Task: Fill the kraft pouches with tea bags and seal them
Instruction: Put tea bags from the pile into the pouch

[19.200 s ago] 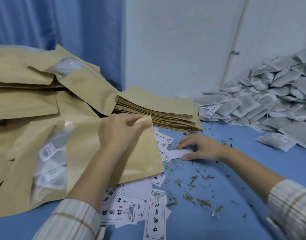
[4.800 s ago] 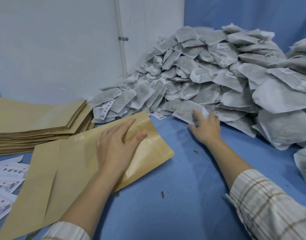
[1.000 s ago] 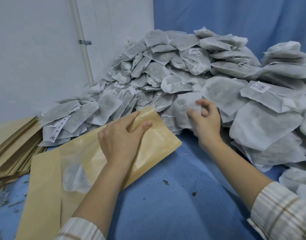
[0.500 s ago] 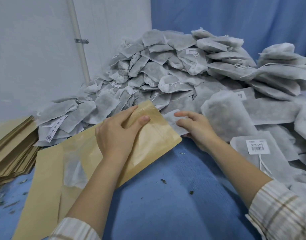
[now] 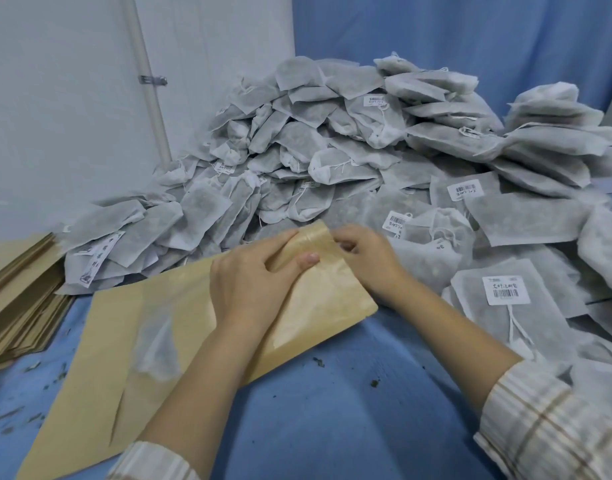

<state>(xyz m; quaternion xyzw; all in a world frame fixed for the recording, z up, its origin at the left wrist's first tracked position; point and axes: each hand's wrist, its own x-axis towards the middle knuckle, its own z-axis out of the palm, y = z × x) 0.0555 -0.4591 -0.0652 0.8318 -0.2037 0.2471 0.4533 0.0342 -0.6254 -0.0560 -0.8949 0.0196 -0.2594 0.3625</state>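
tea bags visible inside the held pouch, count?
1: a tea bag shows through the kraft pouch window, left of the left hand. More may hide behind opaque paper.

Just one head-worn cam, wide-angle. It looks forward and down, close over the blue table (image 5: pixel 332 427).

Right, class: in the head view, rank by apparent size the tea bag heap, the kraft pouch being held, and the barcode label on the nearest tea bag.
1. tea bag heap
2. kraft pouch
3. barcode label
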